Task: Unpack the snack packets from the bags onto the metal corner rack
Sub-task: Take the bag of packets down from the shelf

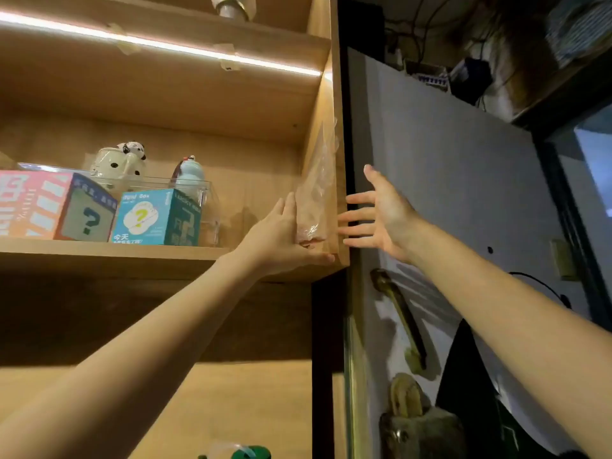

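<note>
A clear plastic bag (316,190) stands upright against the right inner wall of a wooden shelf unit (165,253). My left hand (281,236) is raised to the shelf's right end, palm against the bag's lower part and thumb under the shelf edge. My right hand (374,213) is spread open just right of the shelf's side panel, fingers pointing at the bag, holding nothing. No metal corner rack or snack packets are in view.
On the shelf sit a pink box (49,207), a teal box (155,218), a clear bin (205,200) and two ceramic figures (121,160). A lit strip (159,44) runs above. A grey door (463,210) with a brass handle (397,313) is to the right.
</note>
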`<state>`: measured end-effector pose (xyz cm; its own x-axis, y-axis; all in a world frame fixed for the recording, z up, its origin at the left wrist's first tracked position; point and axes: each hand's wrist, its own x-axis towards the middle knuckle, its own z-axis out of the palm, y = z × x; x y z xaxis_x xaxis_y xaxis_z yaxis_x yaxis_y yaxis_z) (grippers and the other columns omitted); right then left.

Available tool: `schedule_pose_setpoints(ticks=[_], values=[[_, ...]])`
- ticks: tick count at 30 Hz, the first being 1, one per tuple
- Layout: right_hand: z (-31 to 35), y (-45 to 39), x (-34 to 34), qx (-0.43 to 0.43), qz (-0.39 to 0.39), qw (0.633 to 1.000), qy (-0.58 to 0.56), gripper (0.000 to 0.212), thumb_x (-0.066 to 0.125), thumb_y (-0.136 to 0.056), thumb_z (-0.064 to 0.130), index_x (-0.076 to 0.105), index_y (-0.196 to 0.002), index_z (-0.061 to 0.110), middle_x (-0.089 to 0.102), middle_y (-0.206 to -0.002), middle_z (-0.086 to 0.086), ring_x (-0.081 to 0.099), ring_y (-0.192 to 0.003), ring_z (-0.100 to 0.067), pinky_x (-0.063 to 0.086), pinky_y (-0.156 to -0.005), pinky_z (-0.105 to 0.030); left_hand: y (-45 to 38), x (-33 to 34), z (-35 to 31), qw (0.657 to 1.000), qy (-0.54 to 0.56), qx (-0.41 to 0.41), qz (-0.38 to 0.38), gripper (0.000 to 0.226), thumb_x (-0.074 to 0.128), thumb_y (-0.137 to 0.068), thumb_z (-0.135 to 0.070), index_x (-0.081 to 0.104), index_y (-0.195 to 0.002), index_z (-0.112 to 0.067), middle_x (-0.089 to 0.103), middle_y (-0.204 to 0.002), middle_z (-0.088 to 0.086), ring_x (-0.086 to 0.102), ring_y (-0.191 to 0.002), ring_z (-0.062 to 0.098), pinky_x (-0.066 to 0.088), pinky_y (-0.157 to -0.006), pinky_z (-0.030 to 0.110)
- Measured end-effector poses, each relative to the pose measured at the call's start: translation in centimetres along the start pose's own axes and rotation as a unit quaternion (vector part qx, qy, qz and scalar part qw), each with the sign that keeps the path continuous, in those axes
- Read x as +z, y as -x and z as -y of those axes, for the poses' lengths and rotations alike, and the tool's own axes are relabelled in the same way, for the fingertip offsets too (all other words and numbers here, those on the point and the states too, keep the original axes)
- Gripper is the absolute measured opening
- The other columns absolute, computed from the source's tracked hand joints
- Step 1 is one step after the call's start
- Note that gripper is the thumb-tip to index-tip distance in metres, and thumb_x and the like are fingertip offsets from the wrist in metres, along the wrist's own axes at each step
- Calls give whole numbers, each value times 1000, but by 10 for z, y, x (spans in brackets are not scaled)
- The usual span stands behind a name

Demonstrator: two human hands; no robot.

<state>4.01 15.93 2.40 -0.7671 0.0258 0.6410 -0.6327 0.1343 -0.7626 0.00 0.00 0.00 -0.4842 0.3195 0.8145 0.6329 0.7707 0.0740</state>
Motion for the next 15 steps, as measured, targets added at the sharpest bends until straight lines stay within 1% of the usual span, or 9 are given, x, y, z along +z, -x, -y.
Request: schedule_pose_setpoints(ticks=[2, 3, 4, 6, 8, 10, 12, 14, 15], values=[[-3, -5, 1, 26, 29, 999, 10, 67, 29, -90, 60, 41, -133, 10, 51, -133, -19, 56, -114, -36, 47, -92, -46, -8, 11, 5, 997, -67, 31, -28, 78, 63, -77, -49, 33, -139, -10, 41, -143, 11, 43, -126, 26, 38, -105, 39], [-6, -9, 2, 38, 45, 998, 19, 69, 30, -90, 61, 38, -135, 10, 49, -135, -19, 55, -115, -37, 47, -93, -45, -11, 17, 10, 993, -93, 48, -53, 59, 60, -81, -44, 47, -127, -9, 54, -129, 11, 51, -114, 26, 44, -97, 40], [-8, -10, 4, 48, 66, 996, 20, 71, 32, -89, 61, 35, -138, 9, 47, -137, -20, 54, -117, -37, 45, -95, -46, -12, 23, 12, 988, -113, 59, -86, 43, 56, -85, -37, 55, -117, -8, 59, -120, 11, 55, -107, 27, 46, -90, 41], [-13, -15, 9, 58, 83, 995, 16, 72, 37, -89, 58, 29, -141, 8, 45, -139, -21, 55, -115, -37, 46, -95, -44, -13, 32, 13, 981, -125, 64, -131, 27, 48, -91, -26, 61, -107, -9, 63, -111, 11, 59, -99, 32, 48, -76, 39], [-15, -18, 17, 49, 81, 995, -1, 67, 46, -90, 49, 28, -141, 9, 48, -135, -22, 61, -100, -33, 51, -84, -40, -14, 37, 12, 968, -162, 59, -181, 24, 43, -93, -24, 61, -102, -12, 66, -105, 10, 61, -91, 35, 40, -62, 35], [-16, -23, 23, 33, 53, 998, 8, 62, 54, -89, 38, 31, -139, 10, 52, -131, -20, 64, -91, -29, 56, -74, -36, -14, 40, 10, 960, -201, 54, -188, 22, 39, -95, -21, 59, -101, -12, 66, -98, 10, 62, -85, 35, 34, -58, 33], [-16, -28, 28, 15, 17, 999, 42, 58, 61, -86, 30, 38, -135, 9, 55, -128, -18, 65, -94, -30, 58, -76, -38, -13, 42, 9, 951, -231, 67, -193, 21, 39, -96, -16, 58, -103, -12, 66, -90, 10, 63, -80, 33, 33, -56, 33], [-16, -31, 30, 5, -1, 996, 88, 51, 65, -83, 25, 45, -127, 8, 59, -117, -16, 66, -94, -29, 58, -80, -41, -10, 39, 7, 951, -234, 73, -188, 22, 38, -97, -14, 58, -104, -11, 63, -83, 11, 62, -79, 33, 34, -57, 33], [-14, -30, 31, 4, -1, 994, 110, 46, 65, -83, 23, 46, -122, 8, 61, -110, -16, 66, -93, -29, 58, -79, -42, -7, 39, 7, 951, -235, 75, -186, 23, 37, -97, -14, 58, -106, -12, 63, -85, 12, 62, -80, 33, 34, -58, 33]])
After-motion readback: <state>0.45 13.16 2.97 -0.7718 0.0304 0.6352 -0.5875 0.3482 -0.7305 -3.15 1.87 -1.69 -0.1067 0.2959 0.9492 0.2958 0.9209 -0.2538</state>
